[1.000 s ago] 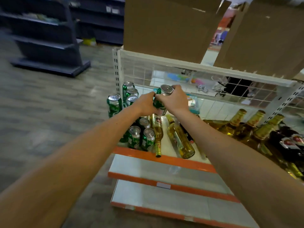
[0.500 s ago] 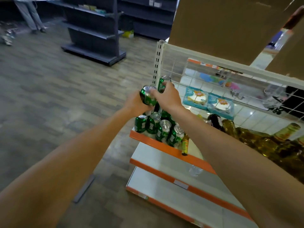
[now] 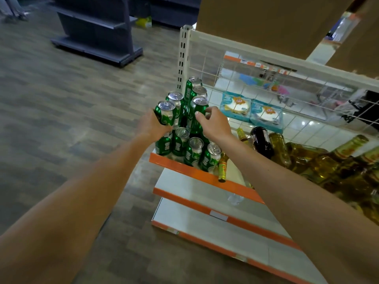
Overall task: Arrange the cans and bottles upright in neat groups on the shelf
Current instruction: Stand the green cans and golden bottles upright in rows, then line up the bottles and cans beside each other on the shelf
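Observation:
Several green cans stand upright in two stacked layers at the left end of the orange-edged shelf (image 3: 196, 174). My left hand (image 3: 152, 125) grips a green can (image 3: 166, 113) on the upper layer's front left corner. My right hand (image 3: 214, 125) touches another upper can (image 3: 197, 111) with curled fingers, its thumb against the can's side. Lower cans (image 3: 193, 151) line the shelf's front edge. Amber glass bottles (image 3: 320, 160) and a dark bottle (image 3: 261, 141) lie on their sides to the right. One small amber bottle (image 3: 223, 166) pokes over the shelf edge.
A white wire mesh back panel (image 3: 256, 83) and a slotted upright post (image 3: 182, 58) bound the shelf. Two lower shelves (image 3: 205, 203) jut out beneath. Cardboard boxes (image 3: 266, 21) hang overhead. A dark shelving unit (image 3: 96, 31) stands across the wooden floor.
Both hands carried a green can left to the stack and set it on the upper layer. My right hand has let go and shifted to a neighbouring can.

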